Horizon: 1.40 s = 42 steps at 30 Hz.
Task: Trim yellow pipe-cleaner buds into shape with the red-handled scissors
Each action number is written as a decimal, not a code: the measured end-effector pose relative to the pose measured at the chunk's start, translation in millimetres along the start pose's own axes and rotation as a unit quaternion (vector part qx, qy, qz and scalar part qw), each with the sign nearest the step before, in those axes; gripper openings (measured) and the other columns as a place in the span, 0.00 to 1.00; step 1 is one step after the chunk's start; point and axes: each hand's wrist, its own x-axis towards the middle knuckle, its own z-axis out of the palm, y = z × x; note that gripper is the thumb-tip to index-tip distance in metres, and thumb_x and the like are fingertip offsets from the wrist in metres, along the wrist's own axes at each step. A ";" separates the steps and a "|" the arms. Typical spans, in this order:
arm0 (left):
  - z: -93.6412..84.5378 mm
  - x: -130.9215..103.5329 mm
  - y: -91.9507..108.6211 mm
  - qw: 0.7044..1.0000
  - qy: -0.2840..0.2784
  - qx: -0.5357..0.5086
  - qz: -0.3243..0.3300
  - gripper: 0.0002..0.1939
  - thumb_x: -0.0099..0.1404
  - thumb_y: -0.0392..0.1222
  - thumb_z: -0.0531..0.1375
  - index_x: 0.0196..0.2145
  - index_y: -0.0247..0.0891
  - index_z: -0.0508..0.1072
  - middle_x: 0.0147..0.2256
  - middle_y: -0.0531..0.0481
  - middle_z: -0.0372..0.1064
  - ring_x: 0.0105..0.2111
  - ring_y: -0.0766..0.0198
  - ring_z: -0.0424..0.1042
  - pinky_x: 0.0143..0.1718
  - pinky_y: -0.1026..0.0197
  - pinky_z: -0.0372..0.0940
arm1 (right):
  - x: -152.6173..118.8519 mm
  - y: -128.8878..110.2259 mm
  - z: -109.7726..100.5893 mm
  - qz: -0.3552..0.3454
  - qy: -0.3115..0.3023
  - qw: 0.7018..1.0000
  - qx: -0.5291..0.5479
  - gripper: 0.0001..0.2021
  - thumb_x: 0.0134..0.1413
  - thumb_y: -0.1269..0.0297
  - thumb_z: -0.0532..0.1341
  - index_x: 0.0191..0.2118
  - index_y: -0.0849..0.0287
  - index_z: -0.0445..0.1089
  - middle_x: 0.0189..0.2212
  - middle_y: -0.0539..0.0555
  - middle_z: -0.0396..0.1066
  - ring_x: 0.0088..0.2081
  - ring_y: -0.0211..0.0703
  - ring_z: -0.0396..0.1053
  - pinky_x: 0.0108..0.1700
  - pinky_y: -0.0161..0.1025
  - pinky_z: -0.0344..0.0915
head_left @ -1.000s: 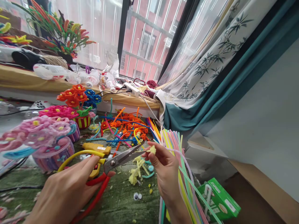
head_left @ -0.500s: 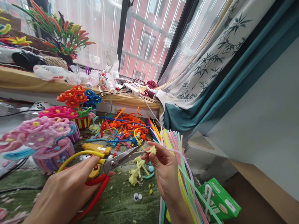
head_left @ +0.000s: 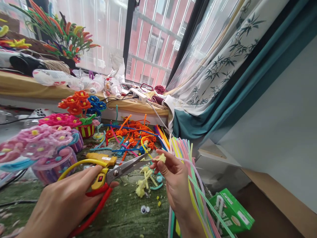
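Observation:
My left hand (head_left: pixel 66 198) is wrapped round the handles, one yellow and one red, of a pair of scissors (head_left: pixel 123 168). The blades stand slightly parted and point right, their tips close to my right hand (head_left: pixel 174 177). Between the thumb and fingers of that hand is a small fluffy piece of pale yellow pipe cleaner (head_left: pixel 161 158). Below the blades lie pale yellow pipe cleaner scraps (head_left: pixel 141 187) and a short teal piece (head_left: pixel 156 187). A googly eye (head_left: pixel 143 209) lies nearer to me on the green tabletop (head_left: pixel 128 218).
A yellow glue gun (head_left: pixel 101 158) lies behind the scissors. Pipe cleaner flower pots (head_left: pixel 54 165) stand at the left. Orange pipe cleaner pieces (head_left: pixel 133 129) are heaped at the back. Long pastel pipe cleaners (head_left: pixel 183 148) and a green box (head_left: pixel 231 211) are at the right.
My left hand and the scissors have shifted slightly left, and the blades look a little closer together. My right hand keeps its pinch on the yellow piece.

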 end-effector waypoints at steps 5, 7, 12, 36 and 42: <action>0.1 6.9 -3.9 0.991 0.078 0.059 0.091 0.22 0.79 0.57 0.46 0.36 0.49 0.73 0.30 0.55 0.82 0.25 0.58 0.82 0.20 0.60 0.63 | 0.3 3.3 -1.2 -0.016 0.008 0.999 -0.030 0.17 0.44 0.51 0.82 0.41 0.50 0.87 0.26 0.49 0.82 0.28 0.39 0.81 0.33 0.31 0.75; -1.8 9.4 -0.8 0.991 0.079 0.068 0.085 0.24 0.79 0.59 0.45 0.36 0.48 0.73 0.28 0.55 0.81 0.23 0.57 0.81 0.19 0.58 0.62 | -0.1 4.8 -0.8 -0.011 0.000 0.999 -0.035 0.17 0.46 0.51 0.81 0.41 0.50 0.87 0.26 0.49 0.82 0.29 0.39 0.81 0.33 0.31 0.75; -5.9 20.1 11.9 0.998 0.053 -0.041 -0.001 0.26 0.75 0.65 0.50 0.26 0.47 0.67 0.20 0.58 0.72 0.17 0.60 0.75 0.18 0.60 0.60 | 1.9 8.7 1.8 -0.006 -0.003 0.999 -0.036 0.17 0.47 0.52 0.81 0.42 0.54 0.86 0.30 0.51 0.84 0.29 0.40 0.81 0.32 0.33 0.76; -5.0 41.8 1.8 0.989 0.053 0.054 0.126 0.12 0.65 0.37 0.53 0.25 0.43 0.71 0.22 0.50 0.77 0.24 0.54 0.79 0.22 0.57 0.63 | 11.3 23.1 26.9 0.037 0.066 0.997 -0.007 0.18 0.40 0.63 0.78 0.40 0.60 0.81 0.24 0.48 0.81 0.21 0.40 0.76 0.24 0.34 0.70; -7.0 38.2 1.2 0.983 0.071 0.069 0.155 0.15 0.66 0.33 0.51 0.24 0.42 0.70 0.20 0.52 0.74 0.20 0.58 0.74 0.21 0.57 0.58 | 8.4 24.0 25.1 0.043 0.030 0.998 -0.021 0.14 0.42 0.67 0.77 0.39 0.59 0.83 0.25 0.49 0.81 0.21 0.39 0.76 0.22 0.32 0.69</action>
